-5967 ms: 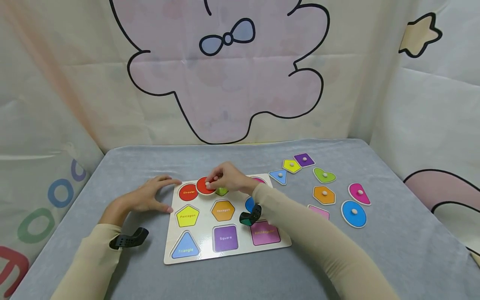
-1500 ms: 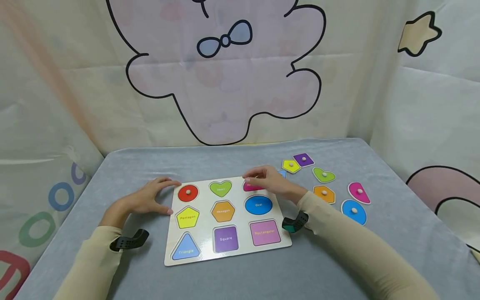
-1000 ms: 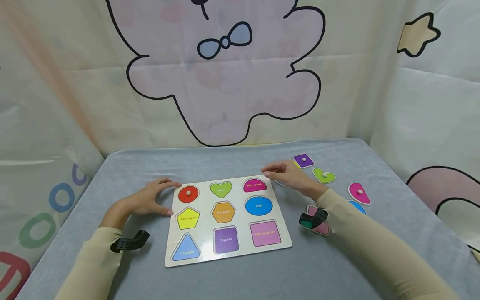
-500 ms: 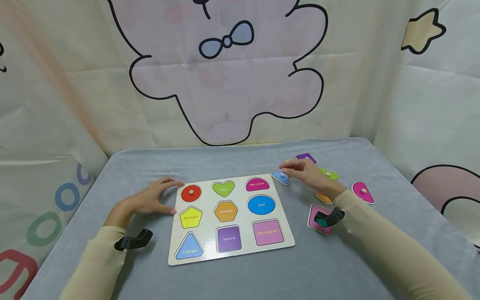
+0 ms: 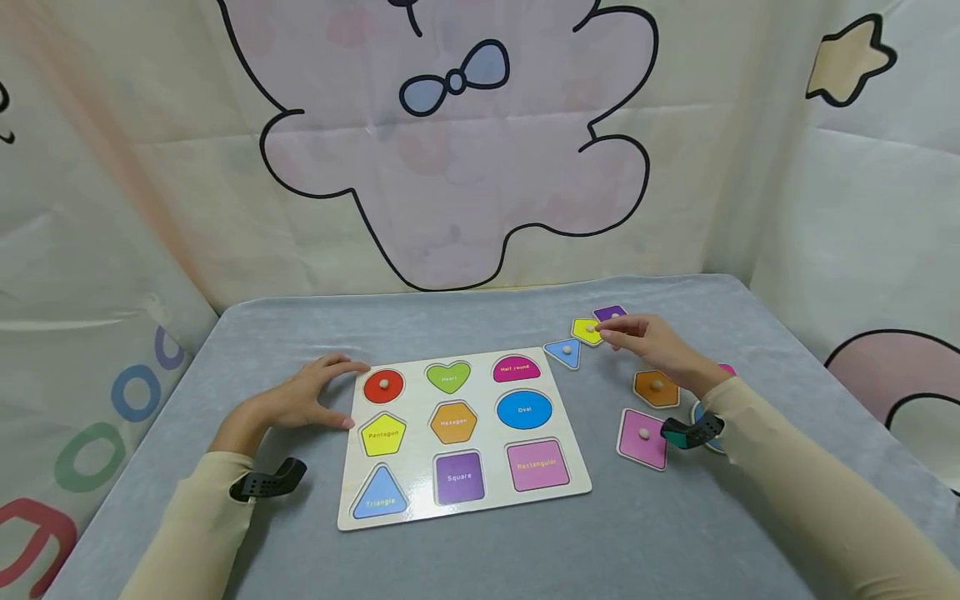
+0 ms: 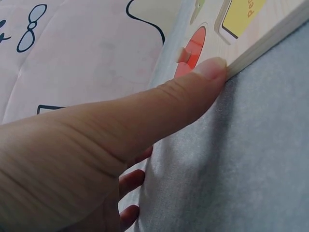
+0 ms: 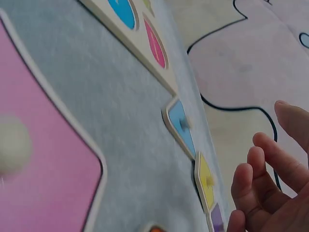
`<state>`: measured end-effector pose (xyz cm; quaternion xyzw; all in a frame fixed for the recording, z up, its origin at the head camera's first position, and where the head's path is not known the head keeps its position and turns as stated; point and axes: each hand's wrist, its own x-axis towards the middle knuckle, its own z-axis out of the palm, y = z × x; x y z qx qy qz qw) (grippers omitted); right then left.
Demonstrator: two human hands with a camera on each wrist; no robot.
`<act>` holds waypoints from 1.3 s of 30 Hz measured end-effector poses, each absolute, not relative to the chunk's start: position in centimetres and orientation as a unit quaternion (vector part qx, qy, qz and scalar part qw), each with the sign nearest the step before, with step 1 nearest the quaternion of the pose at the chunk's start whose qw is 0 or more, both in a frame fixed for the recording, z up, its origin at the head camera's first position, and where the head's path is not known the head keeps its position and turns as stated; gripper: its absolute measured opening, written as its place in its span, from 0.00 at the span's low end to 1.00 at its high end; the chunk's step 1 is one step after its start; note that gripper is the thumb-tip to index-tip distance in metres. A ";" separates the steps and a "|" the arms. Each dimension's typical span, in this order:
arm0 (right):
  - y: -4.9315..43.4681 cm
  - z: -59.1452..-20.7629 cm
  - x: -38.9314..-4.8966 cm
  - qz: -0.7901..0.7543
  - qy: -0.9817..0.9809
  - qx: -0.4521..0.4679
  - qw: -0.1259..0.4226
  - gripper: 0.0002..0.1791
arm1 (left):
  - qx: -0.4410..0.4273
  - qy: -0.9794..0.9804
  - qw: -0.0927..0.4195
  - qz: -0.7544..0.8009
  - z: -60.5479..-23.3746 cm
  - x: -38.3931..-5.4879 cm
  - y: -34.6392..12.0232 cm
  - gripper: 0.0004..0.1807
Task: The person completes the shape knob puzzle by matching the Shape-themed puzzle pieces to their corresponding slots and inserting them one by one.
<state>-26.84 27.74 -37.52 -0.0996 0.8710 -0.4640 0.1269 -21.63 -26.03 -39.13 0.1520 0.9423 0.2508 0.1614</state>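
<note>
A wooden shape puzzle board [image 5: 491, 500] lies on the table, with a knobbed red circle piece [image 5: 383, 386] in its top left recess. My left hand [image 5: 303, 393] rests at the board's left side; in the left wrist view its thumb [image 6: 193, 89] touches the edge. My right hand [image 5: 651, 343] is over the loose pieces, fingers loosely bent and holding nothing. Its fingertips are by the knob of the yellow pentagon piece [image 5: 582, 333]; in the right wrist view the hand [image 7: 275, 186] stands apart from it. The blue triangle piece [image 5: 558, 357] lies by the board's top right corner.
A purple square piece [image 5: 608, 313] lies behind the pentagon. Nearer are an orange hexagon piece [image 5: 652, 400] and a pink rectangle piece [image 5: 637, 450]. My right arm partly covers a blue oval piece [image 5: 699, 411] and a magenta half-round piece [image 5: 727, 368].
My right hand has released the red circle piece, which now sits in its recess. Since then the hand has moved right, off the board to the loose pieces. The left hand has stayed put.
</note>
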 end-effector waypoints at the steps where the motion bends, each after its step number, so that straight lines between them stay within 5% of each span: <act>1: 28.1 -37.5 -26.9 -0.461 0.873 -0.094 0.126 0.29 | 0.152 0.942 0.161 0.251 -39.2 -21.6 -26.0 0.47; 24: 34.4 -37.8 -28.5 -0.433 0.889 -0.014 0.145 0.40 | 0.151 0.942 0.163 0.252 -39.1 -21.6 -26.0 0.47; 39: 36.2 -38.9 -28.6 -0.371 0.917 -0.027 0.146 0.33 | 0.151 0.944 0.160 0.247 -39.1 -21.6 -26.2 0.47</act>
